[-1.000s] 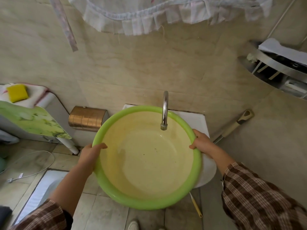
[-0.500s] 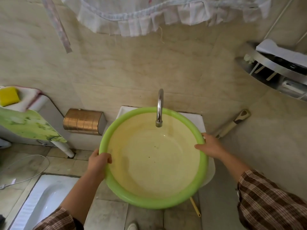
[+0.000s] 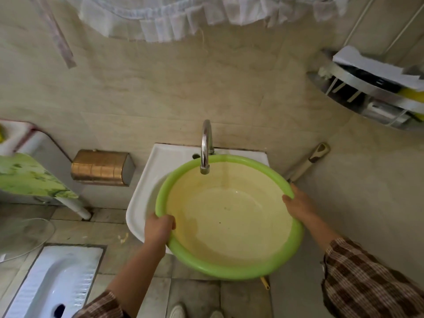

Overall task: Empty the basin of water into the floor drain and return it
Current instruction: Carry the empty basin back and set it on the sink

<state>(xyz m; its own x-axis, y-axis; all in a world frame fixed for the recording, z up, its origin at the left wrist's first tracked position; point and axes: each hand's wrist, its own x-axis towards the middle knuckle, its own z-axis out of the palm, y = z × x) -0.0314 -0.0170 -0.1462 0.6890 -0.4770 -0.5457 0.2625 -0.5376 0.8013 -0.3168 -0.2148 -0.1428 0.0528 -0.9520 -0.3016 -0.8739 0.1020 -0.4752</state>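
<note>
The green plastic basin (image 3: 229, 270) with a pale yellow inside lies over the white wall sink (image 3: 146, 193), its far rim under the chrome tap (image 3: 205, 145). No water shows in it, only a wet sheen. My left hand (image 3: 159, 228) grips the near-left rim with the fingers curled over the edge. My right hand (image 3: 298, 204) holds the right rim. The basin tilts slightly toward me and overhangs the sink's front. No floor drain is visible; the white squat toilet pan (image 3: 57, 278) lies in the floor at lower left.
A bronze paper holder (image 3: 101, 167) is fixed to the wall left of the sink. A tool handle (image 3: 309, 160) leans in the right corner. A metal corner shelf (image 3: 371, 88) hangs at upper right. A green-topped unit (image 3: 29, 177) stands at left. My shoes (image 3: 195, 312) are below.
The basin has shifted right and back toward the wall, uncovering the sink's left side. My left hand slid down to the near-left rim. The view has swung left and down.
</note>
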